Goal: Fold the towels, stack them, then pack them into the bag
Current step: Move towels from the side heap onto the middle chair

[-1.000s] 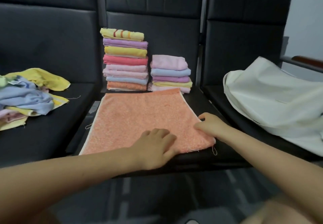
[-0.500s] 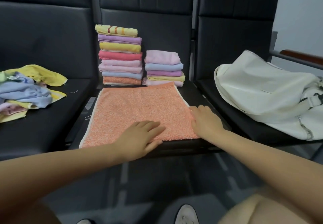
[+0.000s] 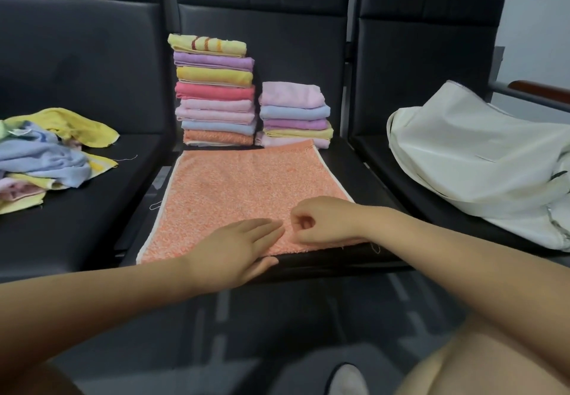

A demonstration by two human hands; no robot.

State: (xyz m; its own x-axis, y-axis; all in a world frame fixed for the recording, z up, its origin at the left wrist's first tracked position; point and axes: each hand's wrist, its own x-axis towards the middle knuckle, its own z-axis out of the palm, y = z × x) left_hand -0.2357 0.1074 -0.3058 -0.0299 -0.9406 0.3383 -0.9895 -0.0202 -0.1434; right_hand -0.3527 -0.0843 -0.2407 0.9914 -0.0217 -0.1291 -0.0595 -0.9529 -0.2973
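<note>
An orange towel lies spread flat on the middle black seat. My left hand rests on its near edge with fingers straight. Just to the right, my right hand has curled fingers and seems to pinch the cloth near the middle of that edge. Behind the towel stand a tall stack of folded towels and a shorter stack. A white bag slumps on the right seat.
A loose pile of unfolded towels, yellow, blue and pink, lies on the left seat. A wooden armrest sits behind the bag. Seat backs close off the rear. My knee and a shoe show at the bottom.
My right hand slid left from the towel's near right corner toward the middle and curled its fingers. My left hand stayed flat on the near edge. The view shifted slightly.
</note>
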